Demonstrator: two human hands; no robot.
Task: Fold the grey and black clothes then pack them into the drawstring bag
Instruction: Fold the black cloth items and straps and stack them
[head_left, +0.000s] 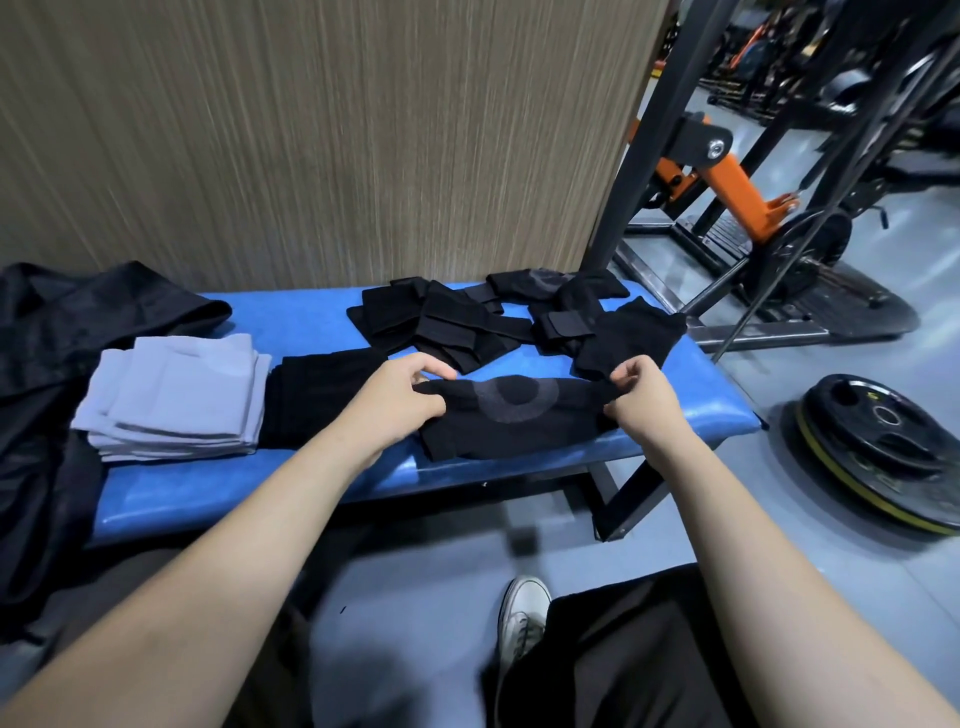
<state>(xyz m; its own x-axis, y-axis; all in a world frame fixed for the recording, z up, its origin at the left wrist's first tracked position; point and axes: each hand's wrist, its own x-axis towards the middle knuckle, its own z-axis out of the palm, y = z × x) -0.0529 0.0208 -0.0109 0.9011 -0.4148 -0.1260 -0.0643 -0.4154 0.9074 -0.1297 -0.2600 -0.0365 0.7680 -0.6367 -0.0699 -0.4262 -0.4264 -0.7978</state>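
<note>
A blue padded counter (311, 322) is standing against the wall and is carrying all the clothes. At its left end, a dark drawstring bag (78, 322) is lying and hanging over the edge. Beside it, a stack of folded grey clothes (176, 395) is resting, and a folded black pile (311, 395) is touching it. Loose black pieces (467, 322) are lying at the back right. One black piece with a grey ring (514, 421) is lying at the front edge.

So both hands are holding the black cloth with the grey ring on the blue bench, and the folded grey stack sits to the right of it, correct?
Not quite. The head view shows the grey stack to the left of the black cloth, not the right. The rest holds: left hand and right hand grip its ends on the blue bench.
</note>
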